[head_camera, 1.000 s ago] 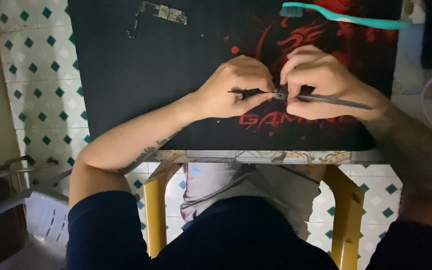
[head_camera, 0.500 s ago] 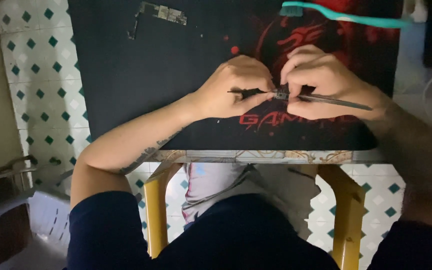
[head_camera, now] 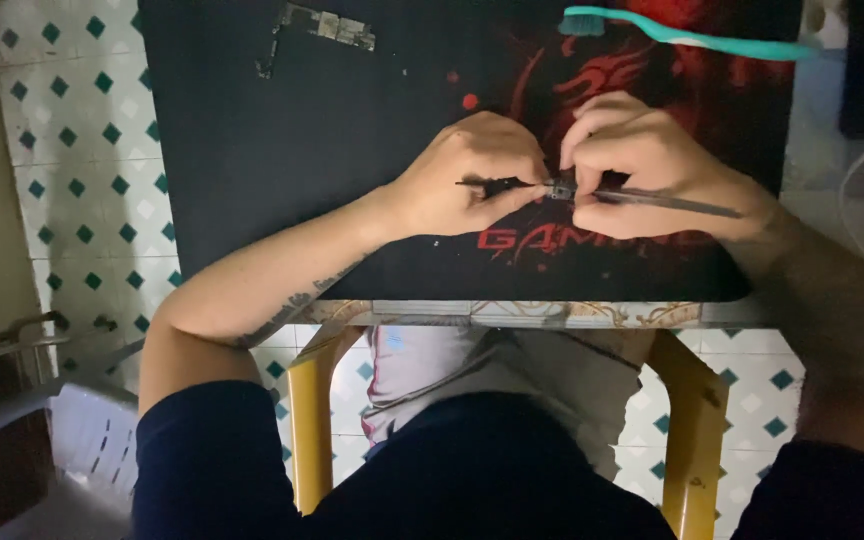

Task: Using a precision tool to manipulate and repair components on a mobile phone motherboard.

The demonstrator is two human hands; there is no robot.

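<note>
- The left hand pinches a thin dark tool, its tip pointing right at a small metal part.
- The right hand closes on tweezers, whose tips meet that part between the 2 hands.
- The part sits just above a black mat with red print, near its front edge.
- A teal toothbrush lies at the mat's far right; a small circuit board lies far left, well apart.

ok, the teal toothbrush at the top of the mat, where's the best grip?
Take the toothbrush at mid-handle, from above, pinching across its width. It lies flat and nearly level on the black mat, bristle head to the left, handle bare, well clear of both hands.
</note>
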